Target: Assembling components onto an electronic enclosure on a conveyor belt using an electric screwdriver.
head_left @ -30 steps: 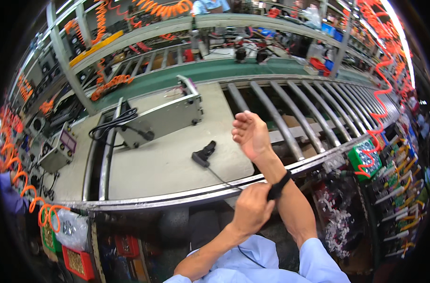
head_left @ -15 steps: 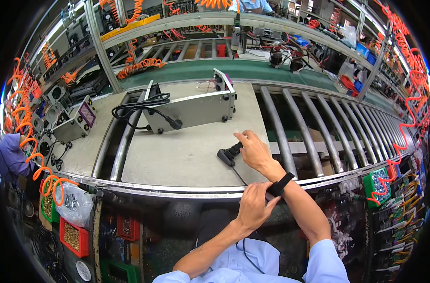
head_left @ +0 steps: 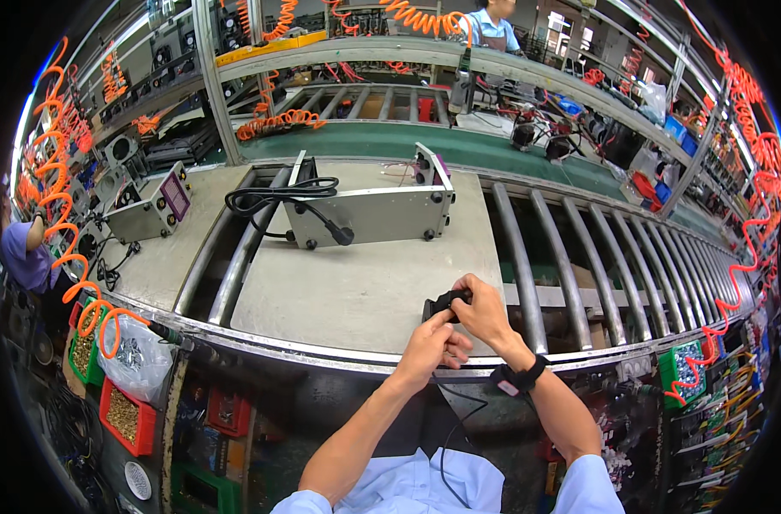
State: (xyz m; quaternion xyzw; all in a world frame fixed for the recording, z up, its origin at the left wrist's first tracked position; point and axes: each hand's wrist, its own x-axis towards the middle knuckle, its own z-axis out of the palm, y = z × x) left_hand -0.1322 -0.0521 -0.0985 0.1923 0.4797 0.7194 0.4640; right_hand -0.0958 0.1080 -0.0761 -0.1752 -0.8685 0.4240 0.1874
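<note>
Over the near right part of the pale board, my right hand has its fingers closed round a small black device with a strap. My left hand meets it from the near side, its fingertips pinched at the device's edge and the other fingers curled. The exact grip there is partly hidden. A black band circles my right wrist, and a thin black cable hangs below it towards my lap. Farther back on the board stands a grey metal chassis with a coiled black power cord over its left end.
Metal rollers run off to the right. Another chassis sits on a board at left. Red bins and green bins of small parts flank the line's near edge. Orange coiled hoses hang at both sides. Another person stands beyond.
My left hand has moved from my right wrist up to the black device. My right hand has drawn the device nearer and to the right. The view has shifted slightly.
</note>
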